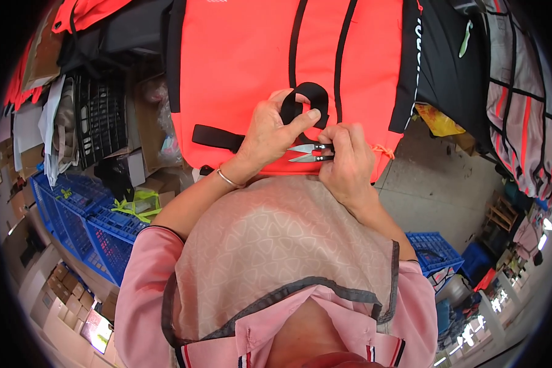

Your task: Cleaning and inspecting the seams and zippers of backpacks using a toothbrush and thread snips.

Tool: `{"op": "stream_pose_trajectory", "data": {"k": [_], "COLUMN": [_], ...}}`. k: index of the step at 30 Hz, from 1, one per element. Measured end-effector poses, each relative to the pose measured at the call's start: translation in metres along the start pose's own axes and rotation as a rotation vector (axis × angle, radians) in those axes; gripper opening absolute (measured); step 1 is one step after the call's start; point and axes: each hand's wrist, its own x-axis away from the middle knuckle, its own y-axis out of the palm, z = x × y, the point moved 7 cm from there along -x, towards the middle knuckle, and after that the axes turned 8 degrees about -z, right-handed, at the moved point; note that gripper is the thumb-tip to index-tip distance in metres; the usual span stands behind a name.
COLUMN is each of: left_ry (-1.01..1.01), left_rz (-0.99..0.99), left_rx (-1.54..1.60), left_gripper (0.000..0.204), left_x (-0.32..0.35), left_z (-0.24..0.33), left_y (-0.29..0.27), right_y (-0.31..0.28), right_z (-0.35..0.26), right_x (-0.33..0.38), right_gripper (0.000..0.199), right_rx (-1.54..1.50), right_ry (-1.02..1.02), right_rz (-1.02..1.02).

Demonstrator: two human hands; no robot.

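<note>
A bright coral-red bag with black side panels lies in front of me. My left hand pinches a looped black webbing strap near the bag's lower edge, thumb on top. Just to the right, my right hand is closed round small thread snips; their two pointed blades stand apart and point left, toward my left hand. The handles are mostly hidden in my fingers. Another black strap end sticks out to the left of my left wrist. An orange cord knot sits at the bag's lower right.
Blue plastic crates stand at the left, below a black crate. Another blue crate is on the floor at the right. Grey mesh pieces with orange strips hang at the far right, near a yellow plastic bag.
</note>
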Motion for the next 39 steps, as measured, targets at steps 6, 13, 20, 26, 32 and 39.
{"op": "stream_pose_trajectory", "data": {"k": [6,13,20,26,32,39], "left_ry": [0.08,0.1,0.1,0.093,0.157,0.322], "left_rz": [-0.031,-0.013,0.005,0.012,0.009,0.034], "left_rx": [0.038,0.079,-0.026,-0.036,-0.069,-0.16], "left_gripper": [0.034,0.037,0.042,0.04,0.038,0.031], "left_x": [-0.007,-0.007,-0.009,-0.008,-0.009,-0.006], "left_z": [-0.007,-0.014,-0.012,-0.011,-0.008,0.003], "left_y": [-0.003,-0.001,-0.002,0.0,0.0,0.003], "right_y": [0.001,-0.058,-0.059,-0.056,-0.052,-0.048], "right_z": [-0.006,0.016,-0.003,-0.016,-0.021,-0.028], "right_x": [0.001,-0.006,-0.018,-0.029,-0.035,-0.041], "right_gripper": [0.035,0.037,0.031,0.02,0.015,0.016], "right_rx": [-0.234,-0.027,0.398,0.513,0.526,0.558], "right_ry": [-0.12,0.106,-0.226,-0.474,-0.567,-0.722], "right_rz": [-0.244,-0.023,-0.05,-0.105,-0.177,-0.252]}}
